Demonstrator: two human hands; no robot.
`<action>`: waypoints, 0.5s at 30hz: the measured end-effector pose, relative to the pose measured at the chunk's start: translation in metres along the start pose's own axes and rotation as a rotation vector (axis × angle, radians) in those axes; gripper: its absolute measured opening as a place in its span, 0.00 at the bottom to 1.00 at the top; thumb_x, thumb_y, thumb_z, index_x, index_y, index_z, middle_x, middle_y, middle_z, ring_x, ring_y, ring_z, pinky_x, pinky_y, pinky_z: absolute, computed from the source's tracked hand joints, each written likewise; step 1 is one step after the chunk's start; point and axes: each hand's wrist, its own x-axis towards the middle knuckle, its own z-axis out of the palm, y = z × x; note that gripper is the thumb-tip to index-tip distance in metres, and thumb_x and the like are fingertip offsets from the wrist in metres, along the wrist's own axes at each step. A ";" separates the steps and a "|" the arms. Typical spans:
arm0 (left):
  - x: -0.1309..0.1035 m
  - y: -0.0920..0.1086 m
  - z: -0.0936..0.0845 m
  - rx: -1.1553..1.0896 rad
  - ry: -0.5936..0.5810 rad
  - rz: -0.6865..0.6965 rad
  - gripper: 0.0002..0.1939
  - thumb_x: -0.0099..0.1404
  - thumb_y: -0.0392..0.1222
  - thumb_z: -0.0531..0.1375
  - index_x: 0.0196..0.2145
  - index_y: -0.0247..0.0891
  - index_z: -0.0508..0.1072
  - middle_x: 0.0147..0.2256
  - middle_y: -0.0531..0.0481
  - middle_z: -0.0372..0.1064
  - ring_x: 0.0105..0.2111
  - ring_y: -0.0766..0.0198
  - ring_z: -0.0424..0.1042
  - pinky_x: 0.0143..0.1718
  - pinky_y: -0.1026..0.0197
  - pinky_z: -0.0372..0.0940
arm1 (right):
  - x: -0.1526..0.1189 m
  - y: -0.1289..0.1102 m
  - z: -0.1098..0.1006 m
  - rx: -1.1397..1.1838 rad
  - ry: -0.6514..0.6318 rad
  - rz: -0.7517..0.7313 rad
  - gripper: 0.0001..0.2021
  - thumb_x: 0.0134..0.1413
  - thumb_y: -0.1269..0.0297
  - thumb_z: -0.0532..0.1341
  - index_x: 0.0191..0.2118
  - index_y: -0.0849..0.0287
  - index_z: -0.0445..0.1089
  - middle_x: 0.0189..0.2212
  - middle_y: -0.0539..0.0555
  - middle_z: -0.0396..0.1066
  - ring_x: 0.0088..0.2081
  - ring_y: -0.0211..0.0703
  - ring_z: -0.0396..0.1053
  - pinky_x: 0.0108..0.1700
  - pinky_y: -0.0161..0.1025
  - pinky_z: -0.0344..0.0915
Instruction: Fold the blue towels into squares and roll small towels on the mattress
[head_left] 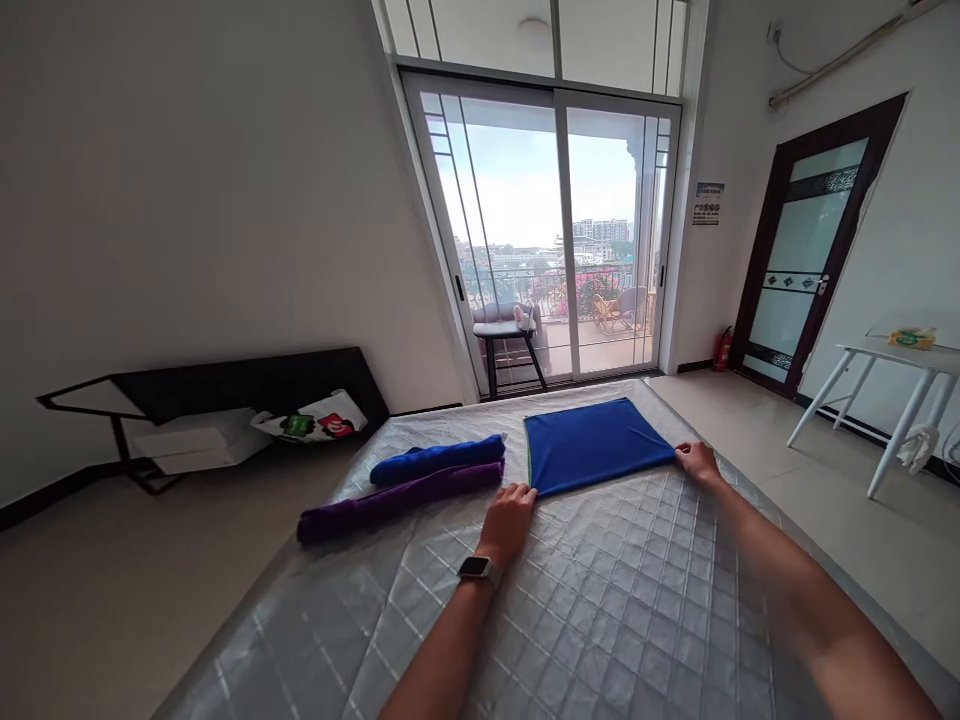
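Observation:
A flat blue cloth (592, 442), like a folded towel, lies spread on the grey quilted mattress (600, 590). My left hand (511, 510), with a watch on its wrist, pinches the cloth's near left corner. At the near right corner, the fingers of my right hand (696, 462) are closed on the same cloth. To the left of it lie a rolled blue towel (439, 460) and, nearer to me, a rolled purple towel (405, 500). The purple roll's right end is close to my left hand.
A black stool (506, 335) stands before the sliding glass door (562, 250). Against the left wall, a black framed piece of furniture (225, 385) holds a white box (187, 445) and a printed bag (322, 420). A white table (892, 358) stands at right, near a fire extinguisher (723, 350).

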 end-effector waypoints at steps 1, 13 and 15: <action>-0.001 0.002 -0.005 0.000 -0.031 -0.002 0.18 0.68 0.29 0.51 0.44 0.39 0.78 0.45 0.41 0.75 0.49 0.54 0.72 0.53 0.53 0.63 | -0.002 0.000 -0.002 -0.025 -0.004 -0.004 0.11 0.54 0.68 0.60 0.38 0.56 0.80 0.34 0.55 0.81 0.40 0.46 0.78 0.39 0.33 0.68; -0.133 0.002 -0.066 -0.055 -0.126 0.044 0.13 0.67 0.29 0.52 0.40 0.40 0.75 0.47 0.46 0.74 0.49 0.58 0.72 0.53 0.54 0.65 | -0.063 -0.086 0.012 -0.162 -0.058 -0.276 0.17 0.61 0.70 0.54 0.52 0.59 0.74 0.51 0.62 0.72 0.54 0.51 0.69 0.55 0.42 0.62; -0.173 -0.008 -0.074 -0.051 -0.158 0.019 0.12 0.66 0.29 0.52 0.37 0.40 0.73 0.43 0.47 0.75 0.45 0.58 0.73 0.51 0.54 0.66 | -0.076 -0.124 0.035 -0.131 -0.121 -0.389 0.16 0.62 0.69 0.55 0.51 0.57 0.74 0.50 0.59 0.73 0.53 0.47 0.69 0.56 0.38 0.61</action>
